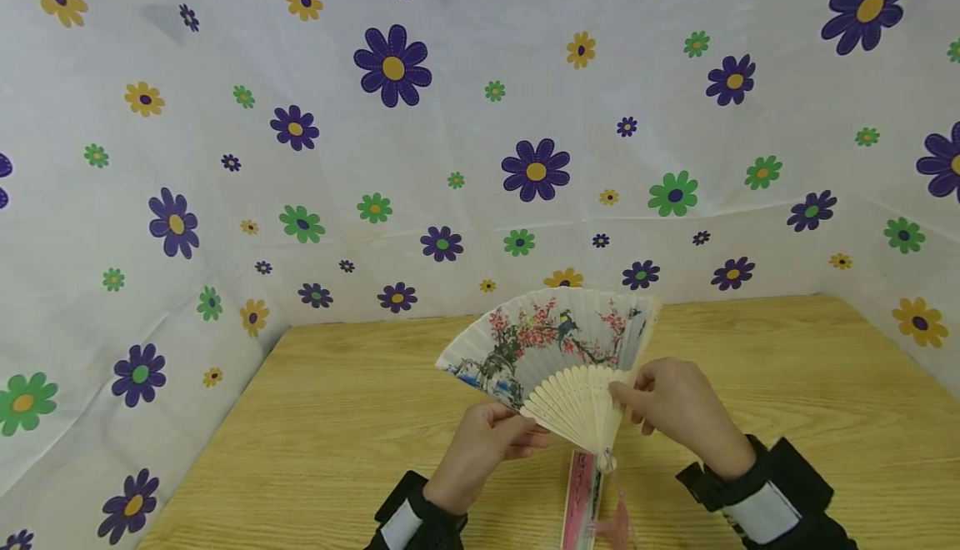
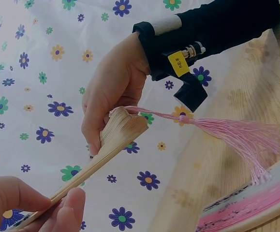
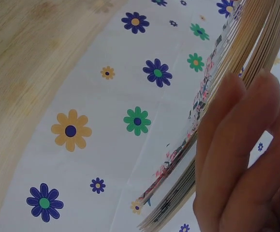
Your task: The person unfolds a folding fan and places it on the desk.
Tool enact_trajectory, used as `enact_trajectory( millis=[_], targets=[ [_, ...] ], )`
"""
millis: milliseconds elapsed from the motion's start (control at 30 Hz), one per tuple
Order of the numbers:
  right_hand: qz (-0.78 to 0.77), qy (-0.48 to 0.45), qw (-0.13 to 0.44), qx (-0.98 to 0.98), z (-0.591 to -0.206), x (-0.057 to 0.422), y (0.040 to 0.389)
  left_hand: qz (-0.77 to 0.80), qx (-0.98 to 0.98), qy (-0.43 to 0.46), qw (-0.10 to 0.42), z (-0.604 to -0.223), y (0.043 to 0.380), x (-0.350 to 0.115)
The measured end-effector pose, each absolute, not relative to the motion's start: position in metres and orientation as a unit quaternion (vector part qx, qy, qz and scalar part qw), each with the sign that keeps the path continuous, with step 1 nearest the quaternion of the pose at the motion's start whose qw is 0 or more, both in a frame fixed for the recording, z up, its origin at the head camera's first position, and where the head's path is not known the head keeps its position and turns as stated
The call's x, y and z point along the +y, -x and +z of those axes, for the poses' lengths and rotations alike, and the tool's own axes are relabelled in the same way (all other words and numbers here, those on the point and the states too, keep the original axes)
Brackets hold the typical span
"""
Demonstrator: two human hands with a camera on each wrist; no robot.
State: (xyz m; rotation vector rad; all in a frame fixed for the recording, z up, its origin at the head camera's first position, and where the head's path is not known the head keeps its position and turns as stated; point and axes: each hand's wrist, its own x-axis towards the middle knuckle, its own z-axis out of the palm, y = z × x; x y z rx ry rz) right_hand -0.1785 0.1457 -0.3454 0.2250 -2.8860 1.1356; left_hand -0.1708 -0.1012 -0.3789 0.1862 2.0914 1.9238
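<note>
A folding fan (image 1: pixel 577 350) with ivory-coloured ribs and a leaf painted with pink blossoms and a bird is held spread above the table. My left hand (image 1: pixel 491 442) pinches its left edge between thumb and fingers. At the right edge, my right hand (image 1: pixel 675 404) pinches the ribs; some there are still bunched together in the right wrist view. From the pivot end hangs a pink tassel (image 2: pixel 236 137). Below the fan lies a long, narrow pink box-like thing (image 1: pixel 577 500) with dark writing, partly hidden by the fan and tassel.
The wood-grain table (image 1: pixel 337 425) extends around the hands. A white cloth (image 1: pixel 450 133) printed with purple, green and yellow flowers rises behind it and along both sides. Black bands with devices (image 1: pixel 780 492) are strapped on both wrists.
</note>
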Motion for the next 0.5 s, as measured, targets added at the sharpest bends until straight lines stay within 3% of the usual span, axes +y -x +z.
enact_trajectory(
  millis=[500],
  targets=[
    [0.367, -0.062, 0.009, -0.928, -0.3461, 0.1483, 0.1805, 0.675, 0.723, -0.061, 0.138, -0.3794, 0.1726, -0.1025]
  ],
)
